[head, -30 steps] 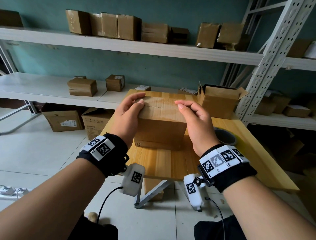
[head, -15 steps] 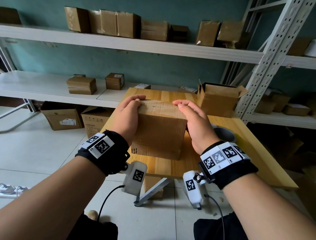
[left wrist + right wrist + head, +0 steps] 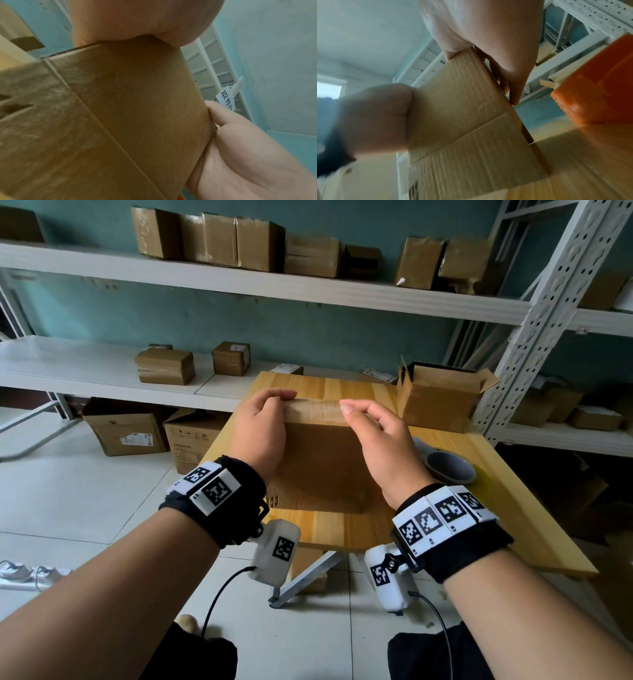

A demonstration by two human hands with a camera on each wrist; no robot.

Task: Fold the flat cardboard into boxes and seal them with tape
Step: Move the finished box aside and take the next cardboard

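Note:
A brown cardboard box (image 3: 318,460) with a taped top seam stands on the wooden table (image 3: 342,529), tipped toward me. My left hand (image 3: 263,426) grips its left upper corner, fingers curled over the top edge. My right hand (image 3: 373,433) grips the right upper corner the same way. The left wrist view shows the box (image 3: 120,108) side wall with the left hand (image 3: 140,20) wrapped over its top and my right hand's palm at the lower right. In the right wrist view the box (image 3: 465,119) fills the middle, with the right hand (image 3: 488,33) on its upper corner. A tape roll (image 3: 448,467) lies right of the box.
An open cardboard box (image 3: 442,395) sits at the table's far right corner. An orange object (image 3: 597,83) stands close on the right. White shelves (image 3: 239,282) behind carry several sealed boxes. Cartons (image 3: 126,429) rest on the floor at left.
Both hands have tilted the box toward me, so its top face has turned away and its near side now faces up. The hands stay on the upper corners.

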